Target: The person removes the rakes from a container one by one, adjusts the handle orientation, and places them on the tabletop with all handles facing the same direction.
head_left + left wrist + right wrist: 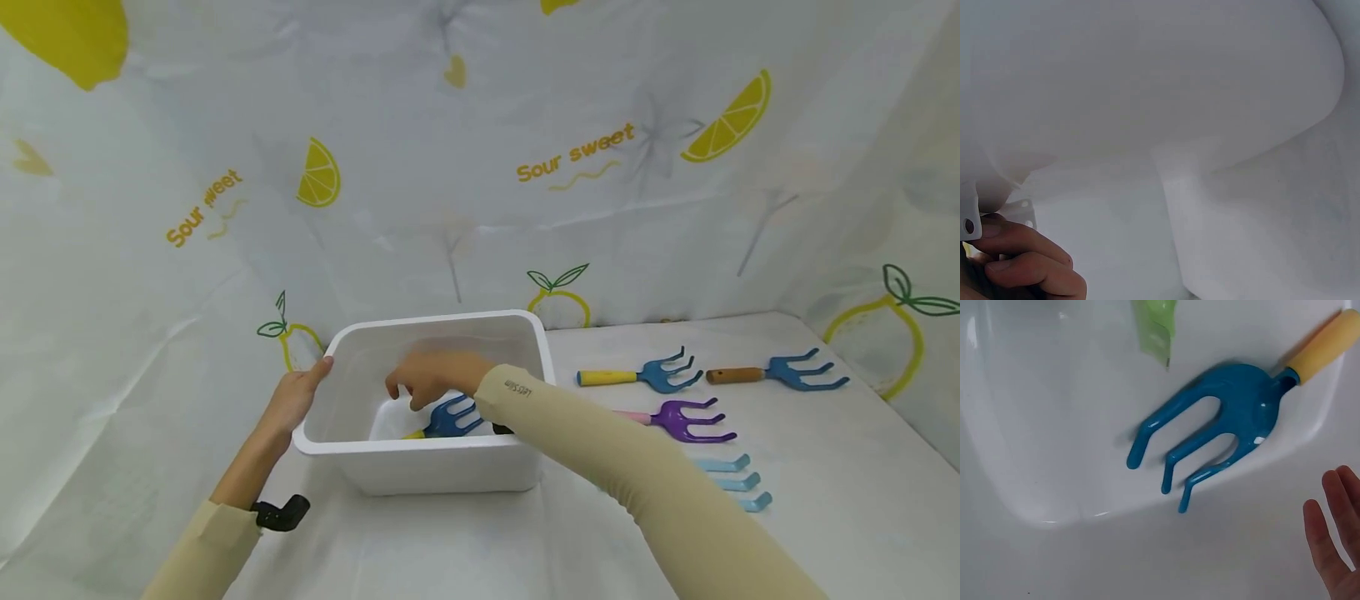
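A white plastic tub (442,471) stands on the table, seen in the head view. My left hand (292,400) grips its left rim, thumb on top; in the left wrist view curled fingers (1035,265) show beneath the rim. Over the inside of the tub is my right hand (438,377), slightly blurred, with loosely bent fingers and nothing in them. On the tub's floor lies a blue three-pronged hand rake (1244,406) with a yellow handle. Beside it in the right wrist view is a light green object (1157,328), cut off by the frame, its kind unclear.
To the right of the tub lie a blue rake with a yellow handle (607,377), a blue rake with a brown handle (735,375), a purple rake (678,419) and light blue prongs (738,483) partly hidden by my right sleeve. A lemon-print sheet (420,250) hangs behind.
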A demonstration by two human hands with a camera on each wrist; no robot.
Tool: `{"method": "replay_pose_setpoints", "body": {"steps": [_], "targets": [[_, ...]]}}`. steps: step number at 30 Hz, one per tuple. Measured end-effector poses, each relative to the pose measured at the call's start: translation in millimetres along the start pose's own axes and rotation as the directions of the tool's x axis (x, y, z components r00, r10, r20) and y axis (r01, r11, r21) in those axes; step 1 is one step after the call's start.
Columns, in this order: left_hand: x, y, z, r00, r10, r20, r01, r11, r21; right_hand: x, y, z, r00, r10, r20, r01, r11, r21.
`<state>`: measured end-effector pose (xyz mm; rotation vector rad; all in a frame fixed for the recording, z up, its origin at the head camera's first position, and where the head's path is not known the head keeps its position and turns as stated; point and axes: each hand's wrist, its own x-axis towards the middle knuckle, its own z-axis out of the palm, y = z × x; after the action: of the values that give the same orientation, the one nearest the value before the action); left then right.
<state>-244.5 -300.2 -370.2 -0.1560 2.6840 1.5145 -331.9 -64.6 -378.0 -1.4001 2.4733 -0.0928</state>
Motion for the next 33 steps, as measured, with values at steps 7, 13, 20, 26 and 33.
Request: {"method": "replay_pose_setpoints", "body": {"steps": [7,13,20,26,33], "targets": [[-2.2,-1.1,-1.2,1.000,-0.008,-0.017,0.008,1.000,-0.001,7.4,-4,14,0.999,-0.016,0.047,0.019,0.998,-0.062],[-1.7,-1.6,-2.1,1.000,-0.003,-0.016,0.003,1.000,0.006,11.1,-9,25,0.994,-0.044,0.104,0.047,0.998,-0.029],[0.7,0.0,-0.6,1.000,0.003,-0.005,-0.003,1.000,-0.007,10.3,-7,30,0.989,-0.034,0.142,0.025,0.998,0.062],[0.7,-0.1,-0.6,1.000,0.004,-0.004,-0.004,1.000,-0.009,6.9,-10,34,0.980,-0.033,0.196,0.024,0.998,0.051],[0.1,-0.5,-0.9,1.000,-0.009,-0.009,0.009,1.000,0.005,2.8,-17,34,0.975,-0.052,0.215,0.038,0.997,0.070]]}}
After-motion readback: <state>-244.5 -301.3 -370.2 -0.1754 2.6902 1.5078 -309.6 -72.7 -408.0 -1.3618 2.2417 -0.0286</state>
